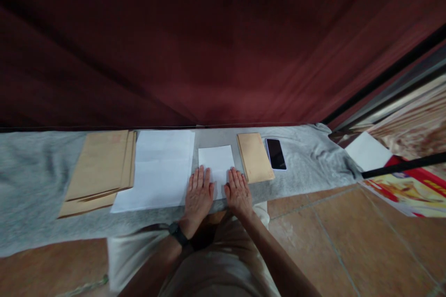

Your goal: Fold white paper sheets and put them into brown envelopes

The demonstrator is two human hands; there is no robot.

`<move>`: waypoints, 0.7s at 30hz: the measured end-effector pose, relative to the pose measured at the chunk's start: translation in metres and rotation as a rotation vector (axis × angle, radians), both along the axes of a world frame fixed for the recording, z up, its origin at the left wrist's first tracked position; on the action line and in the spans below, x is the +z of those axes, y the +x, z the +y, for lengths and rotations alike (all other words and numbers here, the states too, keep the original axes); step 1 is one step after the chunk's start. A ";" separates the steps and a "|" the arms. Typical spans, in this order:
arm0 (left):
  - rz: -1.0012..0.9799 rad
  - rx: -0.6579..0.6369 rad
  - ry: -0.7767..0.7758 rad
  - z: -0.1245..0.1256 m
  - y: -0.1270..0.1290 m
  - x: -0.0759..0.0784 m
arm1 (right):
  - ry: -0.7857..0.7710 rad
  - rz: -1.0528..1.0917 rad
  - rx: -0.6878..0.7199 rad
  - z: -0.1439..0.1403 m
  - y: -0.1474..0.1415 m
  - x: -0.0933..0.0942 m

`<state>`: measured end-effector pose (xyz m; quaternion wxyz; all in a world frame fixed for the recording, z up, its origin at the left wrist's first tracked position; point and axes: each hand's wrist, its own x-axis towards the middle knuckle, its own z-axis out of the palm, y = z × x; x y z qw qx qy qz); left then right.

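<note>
A small white sheet of paper (216, 160), which looks folded, lies in front of me on the grey cloth. My left hand (199, 192) rests flat over its left edge, fingers stretched out and pointing away from me. On its right edge lies my right hand (239, 191), also flat with fingers extended. Larger white sheets of paper (160, 167) lie to the left, close beside my left hand. Right of my right hand is a small stack of brown envelopes (256, 158). Neither hand grips anything.
Larger brown envelopes (99, 162) are stacked at the far left of the grey cloth (31, 185). A phone (276, 154) lies beyond the small envelopes. A dark red curtain (216, 55) hangs behind. A colourful printed box (414, 188) stands at the right, above the tiled floor (313, 227).
</note>
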<state>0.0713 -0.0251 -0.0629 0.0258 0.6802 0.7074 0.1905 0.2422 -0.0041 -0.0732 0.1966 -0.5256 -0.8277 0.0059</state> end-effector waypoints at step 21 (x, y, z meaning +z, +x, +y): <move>-0.968 0.348 -0.028 0.038 -0.035 -0.005 | -0.059 0.165 -0.053 -0.005 0.002 -0.004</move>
